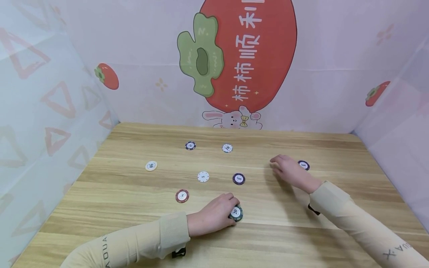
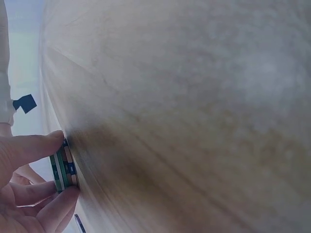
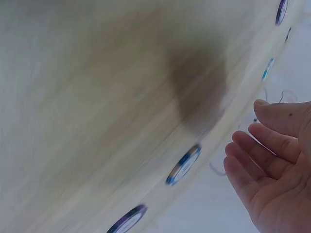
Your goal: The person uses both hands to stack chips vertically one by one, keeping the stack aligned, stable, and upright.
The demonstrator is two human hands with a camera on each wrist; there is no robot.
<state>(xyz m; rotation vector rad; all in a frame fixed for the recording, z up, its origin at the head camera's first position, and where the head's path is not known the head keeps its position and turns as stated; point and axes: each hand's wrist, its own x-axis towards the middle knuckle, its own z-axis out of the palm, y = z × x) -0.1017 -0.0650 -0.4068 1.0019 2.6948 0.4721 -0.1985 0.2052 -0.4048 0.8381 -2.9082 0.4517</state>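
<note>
My left hand [image 1: 216, 214] grips a small stack of poker chips by its edges, low at the tabletop. The top chip [image 1: 236, 213] is green and marked 20. In the left wrist view, thumb and fingertips pinch the stack [image 2: 63, 167], which shows green, dark blue and brown edges. My right hand [image 1: 291, 170] hovers above the table with relaxed, slightly bent fingers and holds nothing. A purple 500 chip [image 1: 304, 165] lies just beyond its wrist side. In the right wrist view, a blue-and-brown chip [image 3: 184, 165] lies near the hand; the head view does not show it.
Spread over the wooden table [image 1: 134, 208] lie a red 5 chip [image 1: 182, 196], a white 5 chip [image 1: 203, 176], another purple 500 chip [image 1: 239, 179], a cream 50 chip [image 1: 151, 166], a white-rimmed 10 chip [image 1: 227, 148] and a dark blue chip [image 1: 190, 145]. Printed cloth walls surround it.
</note>
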